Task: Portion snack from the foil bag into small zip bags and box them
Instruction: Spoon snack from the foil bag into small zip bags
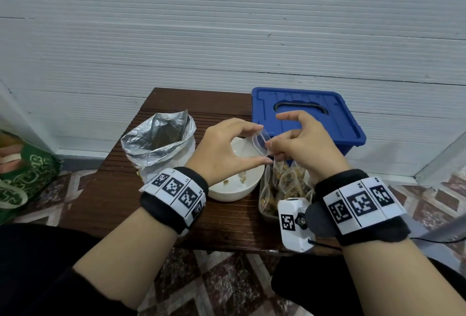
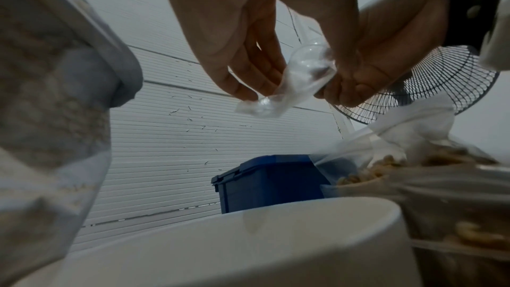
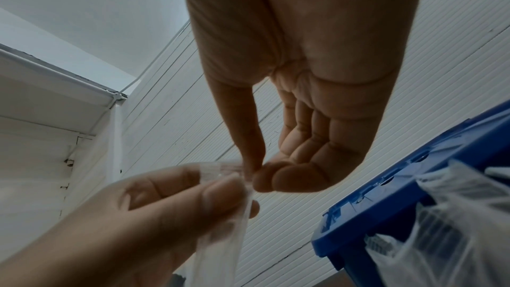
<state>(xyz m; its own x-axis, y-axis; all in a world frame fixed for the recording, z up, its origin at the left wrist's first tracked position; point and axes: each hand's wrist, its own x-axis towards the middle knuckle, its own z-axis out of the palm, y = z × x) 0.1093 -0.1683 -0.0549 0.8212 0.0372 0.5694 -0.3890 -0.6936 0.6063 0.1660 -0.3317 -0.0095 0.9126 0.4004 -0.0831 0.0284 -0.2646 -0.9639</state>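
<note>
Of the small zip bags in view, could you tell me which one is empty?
The clear zip bag pinched between both hands above the white bowl; the others hold snack.

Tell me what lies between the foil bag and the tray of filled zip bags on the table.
In the head view, the white bowl sits between the foil bag and the tray of filled zip bags, with a few snack pieces in it.

On the table [image 1: 121,204] the bowl [image 1: 237,189] sits mid-way, with the foil bag [image 1: 158,144] to its left. The box [image 1: 307,118] stands behind and right of the bowl, and a tub [image 1: 269,216] of filled zip bags [image 1: 285,184] lies just right of the bowl.
</note>
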